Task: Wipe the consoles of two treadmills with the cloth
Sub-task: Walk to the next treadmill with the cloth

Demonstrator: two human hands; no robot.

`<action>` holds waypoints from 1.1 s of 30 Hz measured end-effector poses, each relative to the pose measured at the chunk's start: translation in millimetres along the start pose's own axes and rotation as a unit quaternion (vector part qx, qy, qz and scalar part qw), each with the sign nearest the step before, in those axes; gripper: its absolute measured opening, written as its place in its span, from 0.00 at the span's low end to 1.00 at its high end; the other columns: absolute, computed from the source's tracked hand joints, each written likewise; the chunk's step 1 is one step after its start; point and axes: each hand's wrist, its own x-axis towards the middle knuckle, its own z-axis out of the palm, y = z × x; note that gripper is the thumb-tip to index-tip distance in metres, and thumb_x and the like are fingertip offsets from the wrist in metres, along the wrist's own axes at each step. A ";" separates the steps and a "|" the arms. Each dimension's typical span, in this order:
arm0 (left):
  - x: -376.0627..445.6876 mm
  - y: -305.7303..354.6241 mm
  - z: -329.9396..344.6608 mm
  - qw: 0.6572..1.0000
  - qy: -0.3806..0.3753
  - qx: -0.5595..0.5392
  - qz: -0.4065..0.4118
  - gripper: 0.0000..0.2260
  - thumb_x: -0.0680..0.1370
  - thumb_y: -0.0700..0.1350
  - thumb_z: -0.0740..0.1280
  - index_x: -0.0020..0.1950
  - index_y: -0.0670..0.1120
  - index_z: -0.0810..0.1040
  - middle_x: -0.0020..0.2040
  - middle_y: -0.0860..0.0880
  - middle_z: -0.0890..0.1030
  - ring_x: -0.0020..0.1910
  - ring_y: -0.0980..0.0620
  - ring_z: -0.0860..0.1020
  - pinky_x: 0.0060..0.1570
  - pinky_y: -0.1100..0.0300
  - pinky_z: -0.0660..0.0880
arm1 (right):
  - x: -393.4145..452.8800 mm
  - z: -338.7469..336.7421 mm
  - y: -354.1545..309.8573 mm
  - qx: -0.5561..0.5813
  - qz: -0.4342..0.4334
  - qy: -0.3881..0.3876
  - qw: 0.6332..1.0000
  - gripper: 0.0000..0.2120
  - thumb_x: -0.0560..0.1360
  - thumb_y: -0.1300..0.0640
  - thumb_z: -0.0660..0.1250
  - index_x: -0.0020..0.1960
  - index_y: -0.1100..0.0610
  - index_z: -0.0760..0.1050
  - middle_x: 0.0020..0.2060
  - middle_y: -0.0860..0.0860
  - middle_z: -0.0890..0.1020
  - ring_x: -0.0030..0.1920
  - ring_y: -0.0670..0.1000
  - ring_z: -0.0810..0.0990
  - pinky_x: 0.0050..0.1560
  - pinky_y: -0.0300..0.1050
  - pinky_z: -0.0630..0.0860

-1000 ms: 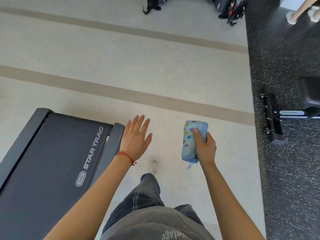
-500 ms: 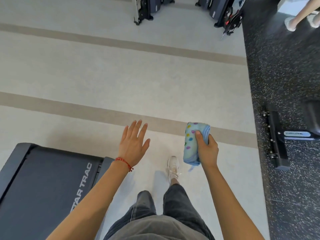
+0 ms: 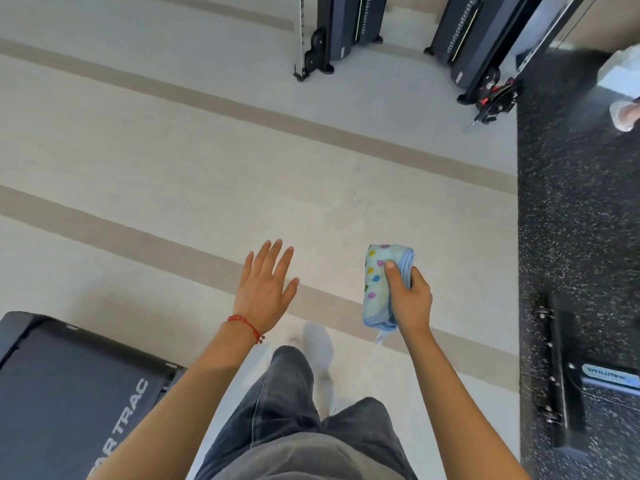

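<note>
My right hand (image 3: 410, 299) grips a folded light-blue cloth (image 3: 377, 282) with coloured dots, held upright over the pale floor. My left hand (image 3: 265, 289), with a red string at the wrist, is spread flat and holds nothing. The rear end of a dark Star Trac treadmill belt (image 3: 65, 396) lies at the lower left, left of my left arm. No treadmill console is in view.
Two dark weight machines (image 3: 343, 29) (image 3: 474, 39) stand at the top on the pale striped floor. Black speckled rubber flooring (image 3: 575, 209) runs down the right side, with a black machine base (image 3: 568, 382) on it. Another person's foot (image 3: 625, 116) shows at the far right.
I have walked forward: the treadmill belt has slid down and left in view, and the machines at the top have come closer. Both hands keep their pose, the cloth still held.
</note>
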 end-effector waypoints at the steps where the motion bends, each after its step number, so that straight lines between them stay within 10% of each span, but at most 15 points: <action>1: 3.0 -1.3 1.6 1.000 0.006 -0.001 -0.003 0.25 0.77 0.53 0.53 0.67 0.39 0.72 0.65 0.37 0.73 0.64 0.36 0.71 0.62 0.39 0.62 | 2.6 2.2 -3.6 -0.003 0.002 -0.001 1.000 0.09 0.75 0.50 0.66 0.43 0.57 0.75 0.34 0.48 0.77 0.35 0.43 0.75 0.30 0.26 0.70; 21: 186.7 -179.8 -23.9 0.980 0.050 -0.037 -0.190 0.24 0.77 0.52 0.53 0.66 0.38 0.72 0.65 0.37 0.73 0.65 0.36 0.70 0.61 0.38 0.66 | 193.8 249.1 -140.9 -0.047 -0.039 -0.178 0.982 0.09 0.74 0.49 0.67 0.51 0.52 0.77 0.42 0.46 0.81 0.42 0.42 0.78 0.42 0.36 0.73; 33: 180.2 -276.5 -49.2 0.886 0.111 -0.039 -0.449 0.25 0.77 0.53 0.53 0.67 0.39 0.72 0.66 0.38 0.72 0.65 0.37 0.69 0.62 0.39 0.66 | 219.6 436.5 -202.5 -0.143 -0.092 -0.415 0.894 0.08 0.73 0.47 0.67 0.44 0.52 0.77 0.39 0.48 0.81 0.42 0.48 0.81 0.45 0.44 0.77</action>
